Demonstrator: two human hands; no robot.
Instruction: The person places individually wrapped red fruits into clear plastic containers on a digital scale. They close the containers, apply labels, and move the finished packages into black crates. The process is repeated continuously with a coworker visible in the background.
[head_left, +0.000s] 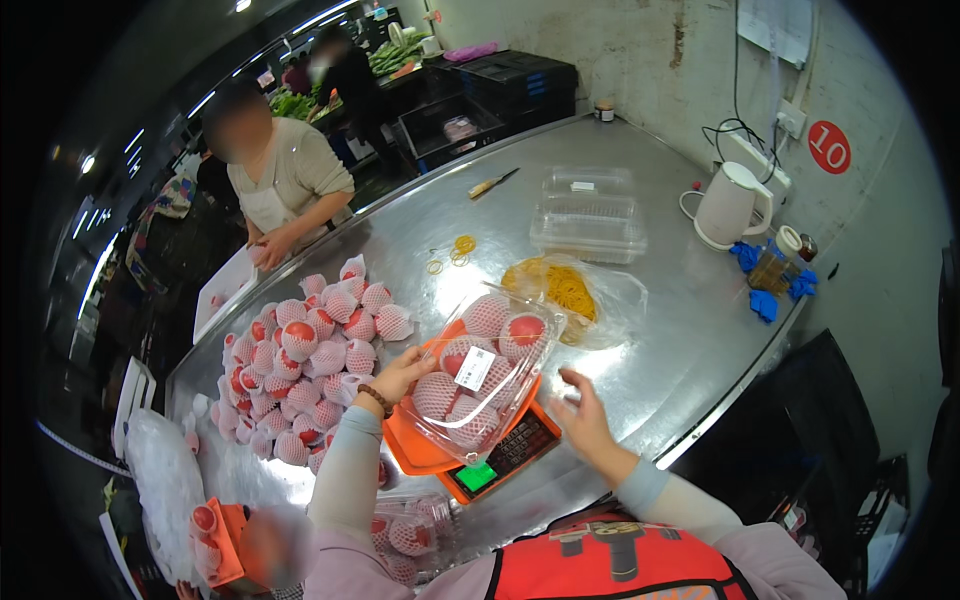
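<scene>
A clear plastic clamshell box (480, 375) of red fruit in pink foam nets lies tilted on an orange digital scale (517, 450); its lid bears a printed label. My left hand (405, 379) touches the left edge of the box and tray, fingertips partly hidden, so its hold is unclear. To the right of the box my right hand (586, 412) hovers with fingers apart and nothing in it. Left of the scale is a large pile of net-wrapped red fruit (300, 360). Another filled clear box (409, 529) sits near the table's front edge.
On the metal table (675, 330) lie a bag of yellow rubber bands (562, 289), empty clear boxes (589, 217), a knife (493, 183), an electric kettle (729, 206) and a jar (776, 262). A co-worker (285, 172) stands across the table, another person is at lower left.
</scene>
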